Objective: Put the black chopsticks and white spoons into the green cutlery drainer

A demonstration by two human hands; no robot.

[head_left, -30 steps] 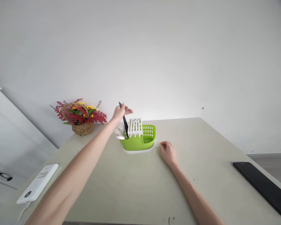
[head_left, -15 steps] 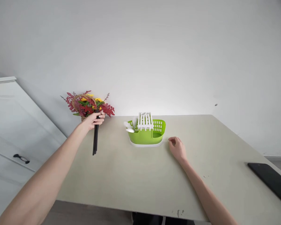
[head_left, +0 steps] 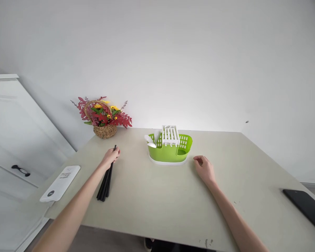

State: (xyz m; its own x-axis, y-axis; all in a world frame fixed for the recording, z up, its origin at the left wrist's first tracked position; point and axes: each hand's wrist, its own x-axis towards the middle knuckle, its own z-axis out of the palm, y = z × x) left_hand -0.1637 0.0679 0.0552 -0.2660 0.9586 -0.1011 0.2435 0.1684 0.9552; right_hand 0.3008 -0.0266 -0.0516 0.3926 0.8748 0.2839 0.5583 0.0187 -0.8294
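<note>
My left hand [head_left: 111, 156] is closed around a bundle of black chopsticks [head_left: 105, 183], low over the left part of the table. Their lower ends fan out toward me, and one tip pokes out above my fingers. My right hand [head_left: 204, 168] rests on the table, fingers curled together, just right of a green utensil basket [head_left: 162, 154] on a white base. Whether anything lies inside those fingers is hidden. White spoons [head_left: 150, 141] stand in the basket's left end. A slotted white rack [head_left: 170, 135] sits across its middle.
A wicker basket [head_left: 105, 131] of red and yellow flowers stands at the back left by the wall. A white flat device [head_left: 61, 183] with a cable lies at the left edge. A black phone-like slab [head_left: 306, 206] lies on the right. A white cabinet [head_left: 13, 133] adjoins the left side.
My left hand has come down and toward me with the chopsticks, away from the flowers, and their lower ends have spread. The view has shifted slightly. My right hand stays beside the green basket.
</note>
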